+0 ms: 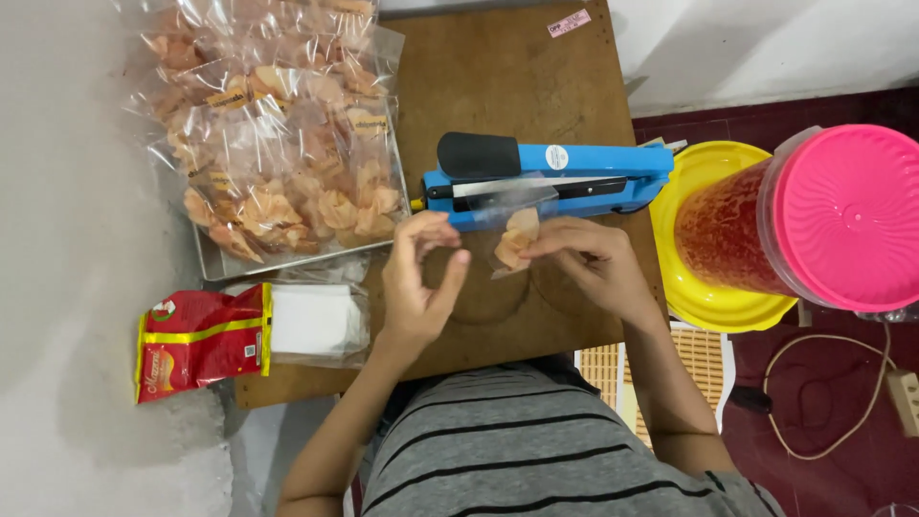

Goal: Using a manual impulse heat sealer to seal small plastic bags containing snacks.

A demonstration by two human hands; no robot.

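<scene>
Head view: right hand (pixel 584 263) pinches a small clear bag (pixel 517 230) of pale orange crackers just before the blue sealer (pixel 555 177) on the table (pixel 498 77); left hand (pixel 421 278), fingers loosely curled, holds nothing.

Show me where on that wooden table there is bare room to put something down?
The wooden table is bare behind the blue sealer, right of the tray of filled bags. A smaller bare strip lies along the near edge below the left hand and right hand. The left side is crowded with bags, a red packet and white stack.
</scene>
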